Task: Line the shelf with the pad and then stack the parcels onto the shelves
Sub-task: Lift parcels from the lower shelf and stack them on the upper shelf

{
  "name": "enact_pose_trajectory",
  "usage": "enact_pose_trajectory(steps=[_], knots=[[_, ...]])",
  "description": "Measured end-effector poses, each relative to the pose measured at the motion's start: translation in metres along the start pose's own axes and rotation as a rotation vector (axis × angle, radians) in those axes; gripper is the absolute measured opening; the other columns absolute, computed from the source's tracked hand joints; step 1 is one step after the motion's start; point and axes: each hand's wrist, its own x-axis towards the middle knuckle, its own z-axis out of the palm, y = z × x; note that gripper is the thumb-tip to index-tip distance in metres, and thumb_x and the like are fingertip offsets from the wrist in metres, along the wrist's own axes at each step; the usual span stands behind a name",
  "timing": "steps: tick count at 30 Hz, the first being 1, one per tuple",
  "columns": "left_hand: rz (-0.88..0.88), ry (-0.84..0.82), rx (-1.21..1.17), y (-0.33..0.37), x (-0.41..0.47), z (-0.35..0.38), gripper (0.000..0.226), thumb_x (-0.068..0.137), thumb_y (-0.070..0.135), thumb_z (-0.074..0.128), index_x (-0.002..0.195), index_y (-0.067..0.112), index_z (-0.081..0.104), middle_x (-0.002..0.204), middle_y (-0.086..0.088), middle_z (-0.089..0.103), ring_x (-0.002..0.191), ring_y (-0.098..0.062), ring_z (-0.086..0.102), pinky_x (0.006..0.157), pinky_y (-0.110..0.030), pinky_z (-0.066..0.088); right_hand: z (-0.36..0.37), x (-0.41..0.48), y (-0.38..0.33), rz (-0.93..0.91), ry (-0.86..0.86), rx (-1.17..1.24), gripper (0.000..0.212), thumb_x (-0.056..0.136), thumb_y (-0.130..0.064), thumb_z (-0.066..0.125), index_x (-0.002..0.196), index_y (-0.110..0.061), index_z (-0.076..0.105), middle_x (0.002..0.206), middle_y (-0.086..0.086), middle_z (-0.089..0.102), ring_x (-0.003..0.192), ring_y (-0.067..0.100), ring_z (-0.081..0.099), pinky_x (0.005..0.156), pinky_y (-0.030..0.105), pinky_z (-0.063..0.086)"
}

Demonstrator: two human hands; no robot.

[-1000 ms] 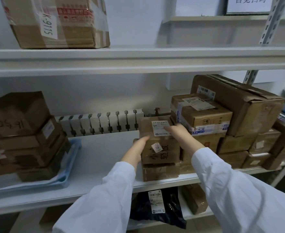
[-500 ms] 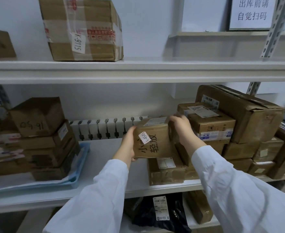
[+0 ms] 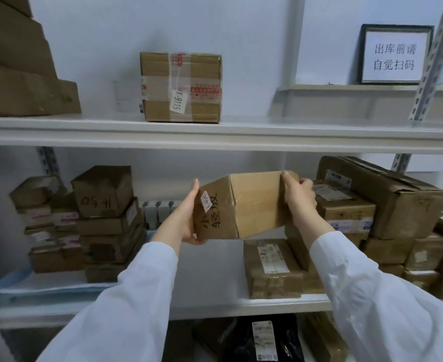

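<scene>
The left hand (image 3: pixel 186 220) is cupping the left end of the tilted parcel (image 3: pixel 251 205); the right hand (image 3: pixel 300 198) is gripping its right end; it is hanging above the middle shelf (image 3: pixel 215 278).

The pad (image 3: pixel 45 290) lies mostly hidden under parcels (image 3: pixel 105 231).
</scene>
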Motion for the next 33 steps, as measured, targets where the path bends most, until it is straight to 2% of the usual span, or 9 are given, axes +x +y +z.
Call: enact_pose_trajectory(steps=[3, 7, 12, 16, 19, 23, 25, 29, 33], knots=[[0.048, 0.023, 0.12, 0.01, -0.014, -0.009, 0.101, 0.055, 0.096, 0.022, 0.098, 0.015, 0.064, 0.1, -0.012, 0.069, 0.098, -0.029, 0.061, 0.078, -0.039, 0.05, -0.003, -0.015, -0.011, -0.034, 0.013, 0.008, 0.072, 0.086, -0.064, 0.045, 0.138, -0.018, 0.029, 0.137, 0.016, 0.04, 0.122, 0.038, 0.043, 0.105, 0.054, 0.034], [0.188, 0.07, 0.281, 0.022, -0.042, -0.016, 0.084, 0.07, 0.086, 0.02, 0.109, 0.02, 0.054, 0.105, -0.011, 0.063, 0.099, -0.03, 0.059, 0.073, -0.041, 0.053, -0.007, -0.031, -0.022, -0.014, 0.006, 0.069, 0.074, 0.084, -0.066, 0.044, 0.137, -0.017, 0.029, 0.137, 0.016, 0.039, 0.121, 0.037, 0.043, 0.103, 0.054, 0.036], [0.389, -0.043, 0.338, 0.033, -0.071, -0.032, 0.061, 0.079, 0.068, 0.04, 0.114, 0.02, 0.051, 0.109, -0.006, 0.063, 0.095, -0.022, 0.058, 0.068, -0.034, 0.048, -0.013, -0.047, -0.036, -0.028, -0.004, 0.123, 0.072, 0.087, -0.064, 0.041, 0.139, -0.016, 0.027, 0.133, 0.016, 0.041, 0.114, 0.035, 0.046, 0.095, 0.046, 0.039], [0.444, -0.062, 0.251, 0.041, -0.087, -0.039, 0.065, 0.076, 0.065, 0.048, 0.121, 0.018, 0.051, 0.112, -0.006, 0.064, 0.102, -0.025, 0.058, 0.085, -0.041, 0.047, -0.018, -0.057, -0.054, -0.085, -0.012, 0.135, 0.073, 0.089, -0.063, 0.038, 0.142, -0.014, 0.025, 0.136, 0.016, 0.041, 0.115, 0.034, 0.046, 0.087, 0.042, 0.037], [0.435, -0.116, 0.156, 0.049, -0.097, -0.039, 0.076, 0.065, 0.069, 0.052, 0.125, 0.022, 0.049, 0.117, -0.009, 0.062, 0.109, -0.032, 0.057, 0.094, -0.053, 0.047, -0.021, -0.064, -0.069, -0.138, -0.02, 0.114, 0.081, 0.085, -0.068, 0.038, 0.144, -0.015, 0.025, 0.139, 0.016, 0.038, 0.121, 0.036, 0.043, 0.099, 0.049, 0.038], [0.429, -0.17, -0.024, 0.06, -0.111, -0.036, 0.049, 0.084, 0.06, 0.046, 0.11, 0.021, 0.056, 0.105, -0.01, 0.065, 0.095, -0.028, 0.062, 0.076, -0.046, 0.055, -0.026, -0.075, -0.091, -0.192, -0.006, 0.073, 0.086, 0.082, -0.073, 0.036, 0.145, -0.015, 0.028, 0.142, 0.015, 0.036, 0.125, 0.038, 0.04, 0.102, 0.055, 0.036], [0.431, -0.163, -0.03, 0.066, -0.116, -0.036, 0.054, 0.081, 0.063, 0.046, 0.112, 0.02, 0.058, 0.102, -0.01, 0.066, 0.093, -0.027, 0.063, 0.072, -0.041, 0.056, -0.029, -0.078, -0.1, -0.204, -0.009, 0.066, 0.089, 0.078, -0.075, 0.038, 0.144, -0.015, 0.03, 0.141, 0.015, 0.037, 0.125, 0.038, 0.04, 0.101, 0.056, 0.037], [0.418, -0.135, -0.081, 0.08, -0.125, -0.037, 0.069, 0.073, 0.068, 0.051, 0.12, 0.017, 0.053, 0.111, -0.017, 0.062, 0.099, -0.033, 0.06, 0.085, -0.045, 0.054, -0.038, -0.083, -0.117, -0.264, -0.004, 0.007, 0.081, 0.084, -0.066, 0.043, 0.142, -0.011, 0.032, 0.142, 0.015, 0.036, 0.125, 0.036, 0.041, 0.099, 0.05, 0.04], [0.475, -0.126, -0.104, 0.097, -0.137, -0.033, 0.061, 0.081, 0.067, 0.045, 0.118, 0.019, 0.055, 0.106, -0.014, 0.061, 0.093, -0.031, 0.06, 0.063, -0.036, 0.06, -0.048, -0.088, -0.139, -0.331, 0.025, -0.058, 0.081, 0.084, -0.068, 0.04, 0.142, -0.012, 0.032, 0.14, 0.017, 0.037, 0.125, 0.037, 0.042, 0.098, 0.049, 0.04]])
